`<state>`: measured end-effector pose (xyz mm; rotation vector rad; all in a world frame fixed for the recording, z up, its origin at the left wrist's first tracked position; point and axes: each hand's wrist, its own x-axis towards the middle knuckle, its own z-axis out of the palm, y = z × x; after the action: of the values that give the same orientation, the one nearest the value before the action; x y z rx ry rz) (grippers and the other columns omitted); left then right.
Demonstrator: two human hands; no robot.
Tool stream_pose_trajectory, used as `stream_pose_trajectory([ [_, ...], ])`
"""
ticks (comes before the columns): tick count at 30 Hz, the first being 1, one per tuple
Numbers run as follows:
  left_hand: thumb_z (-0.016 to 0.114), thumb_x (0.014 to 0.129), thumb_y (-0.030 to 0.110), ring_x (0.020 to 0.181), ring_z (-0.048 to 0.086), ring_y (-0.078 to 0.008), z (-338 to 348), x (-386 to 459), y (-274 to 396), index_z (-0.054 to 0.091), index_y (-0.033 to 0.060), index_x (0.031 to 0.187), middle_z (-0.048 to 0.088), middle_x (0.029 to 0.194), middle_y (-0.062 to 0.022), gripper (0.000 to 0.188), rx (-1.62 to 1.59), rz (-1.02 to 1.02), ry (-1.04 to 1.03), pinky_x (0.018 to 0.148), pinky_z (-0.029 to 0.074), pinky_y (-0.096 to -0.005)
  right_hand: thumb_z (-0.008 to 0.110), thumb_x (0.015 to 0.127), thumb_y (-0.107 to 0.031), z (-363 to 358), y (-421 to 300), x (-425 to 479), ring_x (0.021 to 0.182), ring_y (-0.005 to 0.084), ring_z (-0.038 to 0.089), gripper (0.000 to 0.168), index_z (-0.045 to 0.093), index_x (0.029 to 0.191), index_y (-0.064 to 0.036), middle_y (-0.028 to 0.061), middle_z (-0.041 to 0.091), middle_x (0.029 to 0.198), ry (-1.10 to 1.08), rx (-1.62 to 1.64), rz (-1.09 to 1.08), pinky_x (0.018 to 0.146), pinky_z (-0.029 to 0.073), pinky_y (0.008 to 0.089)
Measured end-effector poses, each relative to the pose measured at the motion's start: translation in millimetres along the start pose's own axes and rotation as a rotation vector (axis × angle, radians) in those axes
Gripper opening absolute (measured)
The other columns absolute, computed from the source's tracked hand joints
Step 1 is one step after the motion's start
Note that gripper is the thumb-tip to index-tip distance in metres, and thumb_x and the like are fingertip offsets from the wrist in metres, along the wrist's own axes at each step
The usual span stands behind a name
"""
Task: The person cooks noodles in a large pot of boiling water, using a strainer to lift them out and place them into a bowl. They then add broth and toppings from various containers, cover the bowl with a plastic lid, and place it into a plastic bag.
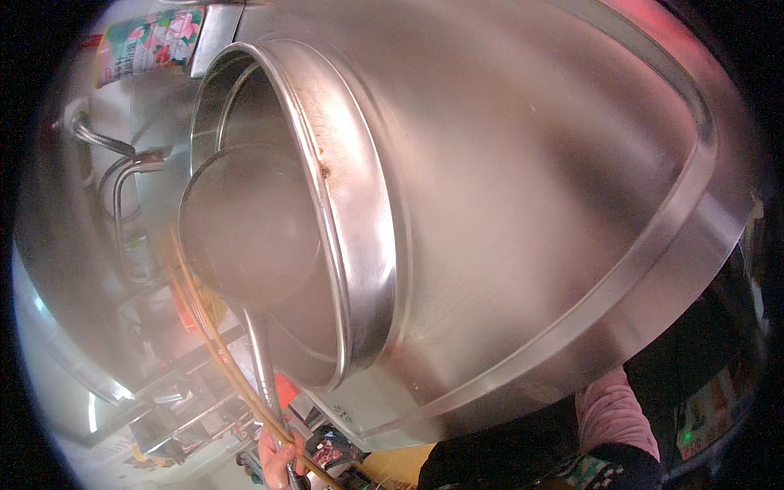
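Observation:
My left hand, low in the view, is closed around the metal handle of a large round ladle or skimmer and a pair of long wooden chopsticks. The round head overlaps the opening of a wide steel pot or cylinder, whose rim shows brown spots. Haze blurs the head, so I cannot tell whether it is solid or mesh. The chopstick tips reach past its left side. My right hand is out of view; a pink sleeve passes behind the edge of the steel worktop.
A raised rim borders the worktop. A metal tap with a flexible hose stands at the left, a printed packet at the upper left. Shelves with assorted items are at the lower left. Haze hangs around the pot.

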<state>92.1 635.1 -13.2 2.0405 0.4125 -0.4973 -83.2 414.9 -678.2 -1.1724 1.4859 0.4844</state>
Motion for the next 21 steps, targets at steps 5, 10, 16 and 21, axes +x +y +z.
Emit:
stream_pose_trajectory([
  [5, 0.059, 0.072, 0.017, 0.029, 0.037, -0.0083, 3, 0, 0, 0.034, -0.0056, 0.110, 0.043, 0.057, -0.0057, 0.051, -0.036, -0.006, 0.002, 0.027, 0.028, -0.0184, 0.052, 0.073, -0.011, -10, 3, 0, 0.056, 0.0207, 0.050, 0.010, 0.055, 0.081, -0.006, 0.0093, 0.053, 0.066, 0.030, -0.154, -0.058, 0.051, 0.042, 0.0298],
  [10, 0.057, 0.072, 0.016, 0.029, 0.036, -0.0078, 5, -1, -1, 0.033, -0.0068, 0.110, 0.043, 0.057, -0.0063, 0.050, -0.088, 0.013, 0.049, 0.027, 0.028, -0.0181, 0.053, 0.071, -0.009, -21, 6, -2, 0.057, 0.0217, 0.051, 0.011, 0.056, 0.081, -0.006, 0.0098, 0.053, 0.067, 0.059, -0.277, -0.109, 0.052, 0.042, 0.0303],
  [16, 0.058, 0.070, 0.018, 0.029, 0.035, -0.0076, 2, -1, 1, 0.034, -0.0082, 0.109, 0.043, 0.056, -0.0069, 0.053, -0.037, 0.045, 0.049, 0.027, 0.027, -0.0176, 0.054, 0.069, -0.008, -29, 4, -4, 0.058, 0.0229, 0.052, 0.012, 0.056, 0.081, -0.005, 0.0104, 0.054, 0.068, 0.069, -0.403, -0.168, 0.053, 0.043, 0.0310],
  [21, 0.060, 0.069, 0.019, 0.029, 0.035, -0.0079, -5, 5, 0, 0.036, -0.0091, 0.107, 0.043, 0.055, -0.0077, 0.053, -0.064, 0.032, 0.032, 0.026, 0.028, -0.0174, 0.055, 0.068, -0.006, -33, 13, -3, 0.059, 0.0240, 0.053, 0.013, 0.057, 0.081, -0.005, 0.0109, 0.055, 0.068, 0.091, -0.488, -0.178, 0.053, 0.044, 0.0316],
])
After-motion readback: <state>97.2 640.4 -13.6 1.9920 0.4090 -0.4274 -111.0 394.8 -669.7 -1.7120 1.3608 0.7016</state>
